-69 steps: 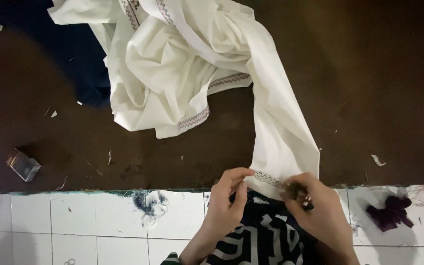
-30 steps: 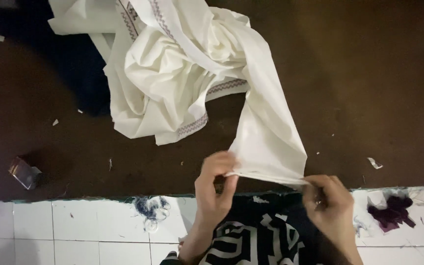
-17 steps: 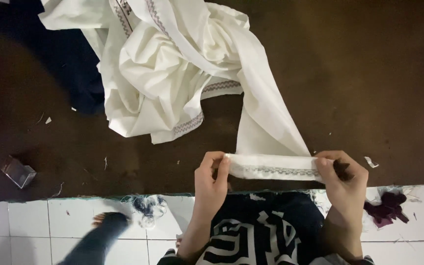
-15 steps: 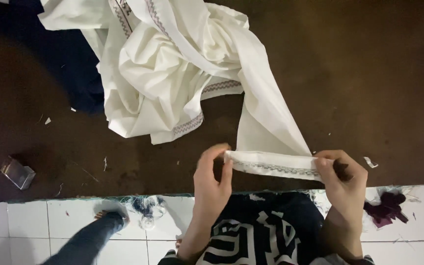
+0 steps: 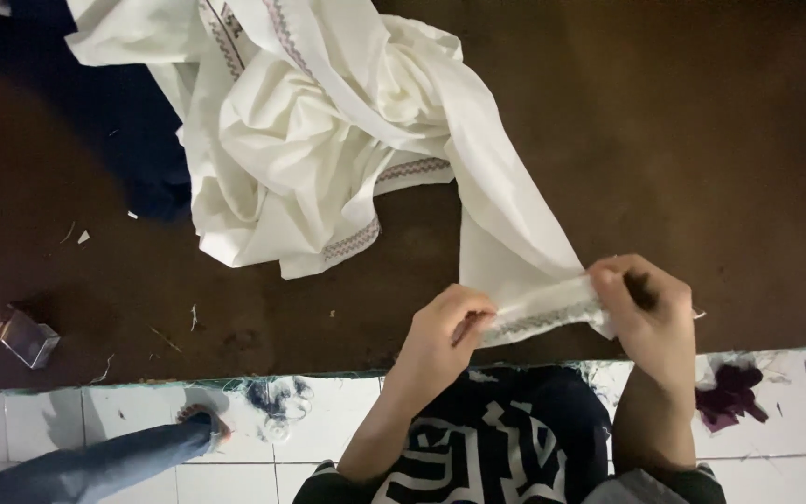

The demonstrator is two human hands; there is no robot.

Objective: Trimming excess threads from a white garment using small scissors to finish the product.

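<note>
Both hands, left hand (image 5: pixel 445 327) and right hand (image 5: pixel 646 308), pinch fingers on the embroidered hem of the white cotton cloth (image 5: pixel 328 140) over the dark brown tabletop's (image 5: pixel 701 140) near edge; loosen either pinch and the taut fold could slip crooked.

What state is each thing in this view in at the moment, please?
White cloth: crumpled in a heap, one embroidered hem pulled taut.
Left hand: pinching the hem's end.
Right hand: gripping the other end.
Small clear box: lying tilted on the brown surface.
</note>
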